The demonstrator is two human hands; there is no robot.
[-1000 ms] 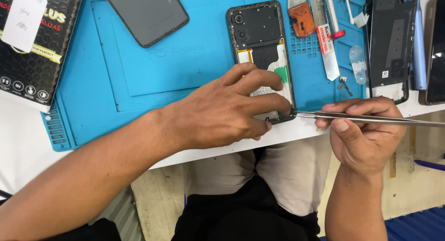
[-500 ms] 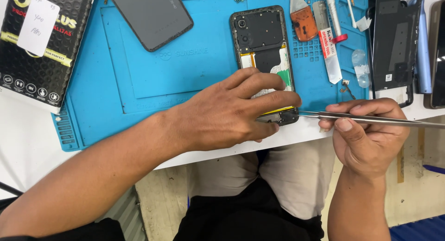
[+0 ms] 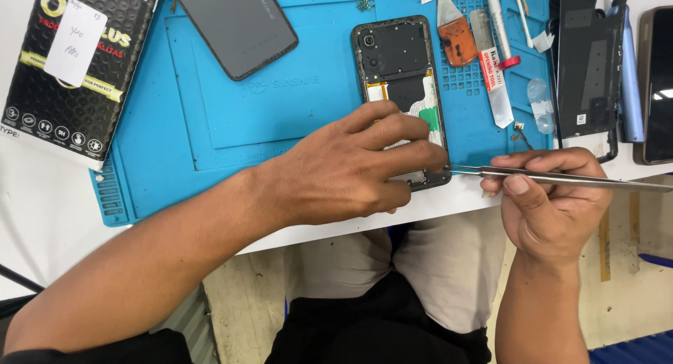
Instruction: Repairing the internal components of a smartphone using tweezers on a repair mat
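1. two hands were seen at an opened phone [image 3: 401, 91], which lay without its back cover on the blue mat [image 3: 231, 112], with its lower end at the table edge.
2. the left hand [image 3: 343, 168] was laid over the lower part of the phone, the fingers curled and pressed on it to keep it fixed.
3. thin metal tweezers [image 3: 561, 177] were pinched by the right hand [image 3: 554, 203] between thumb and fingers, and the tip was brought to the lower right corner of the phone, just beside the left fingertips.
4. the step in hand was judged to be fine work with the tip at the bottom end of the phone; it could not be told if something was gripped in the tip.
5. a steady hold and a small, exact move of the tip were judged to be needed next.
6. compared with half a second before, nearly nothing was changed: the same hold was kept by both hands, and only the view was shifted slightly.
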